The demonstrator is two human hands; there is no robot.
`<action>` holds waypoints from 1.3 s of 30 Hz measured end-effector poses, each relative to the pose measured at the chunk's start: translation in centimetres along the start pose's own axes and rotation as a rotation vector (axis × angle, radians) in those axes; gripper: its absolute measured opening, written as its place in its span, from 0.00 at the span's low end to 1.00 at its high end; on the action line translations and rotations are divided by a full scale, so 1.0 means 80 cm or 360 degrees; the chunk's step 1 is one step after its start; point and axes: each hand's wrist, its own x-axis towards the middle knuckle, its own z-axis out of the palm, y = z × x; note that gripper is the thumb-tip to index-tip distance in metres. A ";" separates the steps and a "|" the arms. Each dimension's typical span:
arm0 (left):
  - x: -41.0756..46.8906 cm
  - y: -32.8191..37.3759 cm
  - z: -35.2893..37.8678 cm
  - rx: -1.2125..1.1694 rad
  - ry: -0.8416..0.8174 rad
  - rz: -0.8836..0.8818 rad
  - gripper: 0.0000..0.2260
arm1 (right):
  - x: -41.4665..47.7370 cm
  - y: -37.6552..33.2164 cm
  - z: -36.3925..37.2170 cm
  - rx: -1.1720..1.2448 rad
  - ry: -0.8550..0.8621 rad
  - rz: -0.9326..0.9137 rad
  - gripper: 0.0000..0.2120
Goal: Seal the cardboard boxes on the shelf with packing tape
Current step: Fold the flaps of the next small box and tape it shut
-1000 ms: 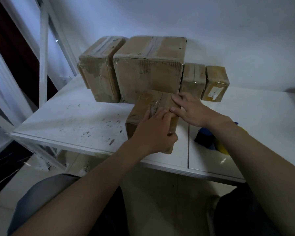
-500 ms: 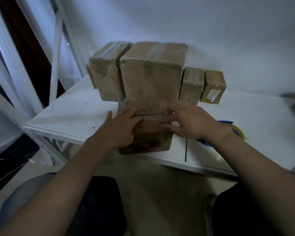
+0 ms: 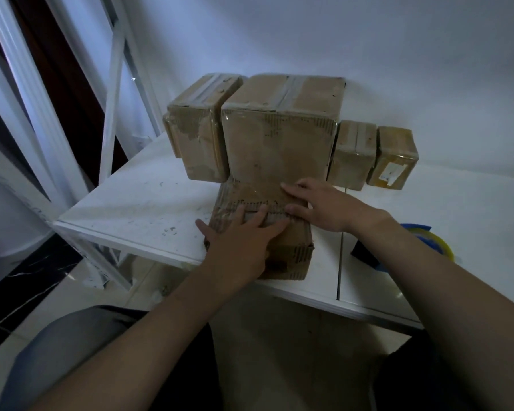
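The small cardboard box (image 3: 260, 229) sat at the near edge of the white shelf (image 3: 137, 203), touching the larger taped box (image 3: 279, 137) behind it. It looked light and stiff, with slick tape over worn corrugated faces, best gripped by its side walls. The left hand (image 3: 238, 247) and right hand (image 3: 324, 207) lay flat and open on its top, fingertips nearly meeting, gripping nothing.

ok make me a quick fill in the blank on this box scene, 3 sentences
1. Both hands, left hand and right hand, lie flat on the front box, so that makes ____ hands on it.
2. Against the wall stand ____ more boxes in a row.
3. The tape roll lies to the ____ of the front box.

Missing words: two; four; right
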 end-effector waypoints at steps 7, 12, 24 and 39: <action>0.004 -0.039 -0.019 0.0020 0.0176 0.0103 0.30 | -0.098 -0.051 -0.013 -0.0572 0.0089 0.0398 0.30; -0.011 -0.019 -0.022 -0.0506 0.0016 0.0365 0.20 | -0.140 -0.076 -0.007 -0.0563 0.0083 0.0517 0.36; 0.018 -0.010 -0.015 -0.0389 0.0131 0.0454 0.30 | -0.129 -0.049 0.016 -0.0562 0.0417 0.0384 0.21; 0.070 0.032 0.010 -0.0197 0.0395 0.0631 0.31 | -0.159 0.105 0.010 -0.0272 0.0440 0.0795 0.28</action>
